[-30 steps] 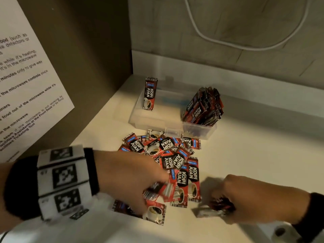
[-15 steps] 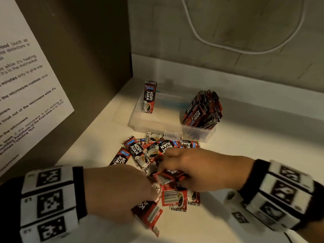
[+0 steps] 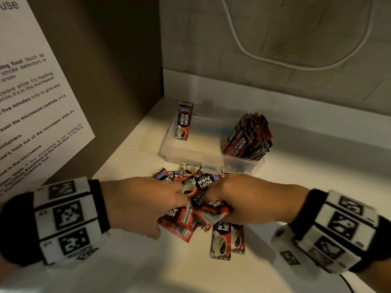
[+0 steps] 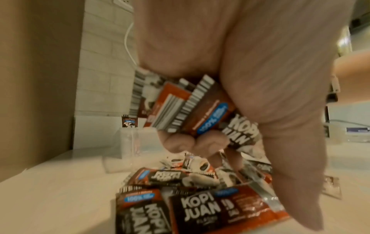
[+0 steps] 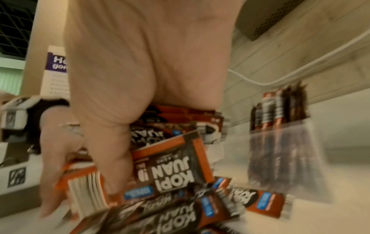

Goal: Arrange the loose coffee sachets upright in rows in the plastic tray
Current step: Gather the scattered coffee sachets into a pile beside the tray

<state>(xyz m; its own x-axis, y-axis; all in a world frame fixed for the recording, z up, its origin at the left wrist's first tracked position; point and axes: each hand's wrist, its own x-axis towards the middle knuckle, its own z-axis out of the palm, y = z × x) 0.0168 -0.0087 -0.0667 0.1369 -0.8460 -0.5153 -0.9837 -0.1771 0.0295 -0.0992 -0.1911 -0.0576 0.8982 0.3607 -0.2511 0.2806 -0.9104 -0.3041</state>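
Since half a second ago, our right hand (image 3: 251, 199) closes in to meet our left hand (image 3: 143, 206); both sets of fingers curl round small bundles of sachets (image 3: 196, 208) above the loose pile (image 3: 226, 240). Beyond them the plastic tray (image 3: 190, 151) holds one upright sachet (image 3: 184, 121) at its left end and a packed group (image 3: 247, 136) at its right.

The head view looks steeply down and forward at the counter (image 3: 135, 269), toward its back-left corner. The left wrist view sits low, close behind the left hand (image 4: 250, 79), facing the back wall. The right wrist view, equally close, faces back-left. All three share the loose sachets (image 3: 220, 242) and plastic tray (image 3: 211, 153).
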